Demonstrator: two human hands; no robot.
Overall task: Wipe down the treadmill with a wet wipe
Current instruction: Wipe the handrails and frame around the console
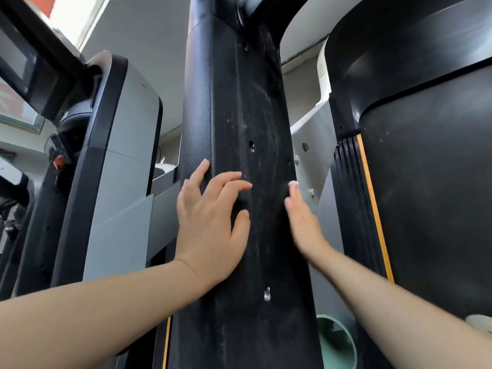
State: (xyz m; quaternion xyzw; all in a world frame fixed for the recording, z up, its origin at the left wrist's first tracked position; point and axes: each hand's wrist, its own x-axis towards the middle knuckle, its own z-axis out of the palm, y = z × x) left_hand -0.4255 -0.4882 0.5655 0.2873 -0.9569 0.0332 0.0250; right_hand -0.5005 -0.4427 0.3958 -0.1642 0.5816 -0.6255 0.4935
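Note:
The treadmill's black upright column (255,115) fills the middle of the view, streaked with pale dust. My left hand (210,222) rests flat on its left half with fingers spread. My right hand (303,222) lies edge-on against the column's right side, fingers straight. A small bit of the white wet wipe (292,183) shows at its fingertips, pressed against the column. The rest of the wipe is hidden under the hand.
A black surface with an orange strip (372,209) stands close on the right. A neighbouring machine's grey and black upright (119,155) and its screen (24,62) are at the left. A pale green round bin (348,347) sits low between column and black surface.

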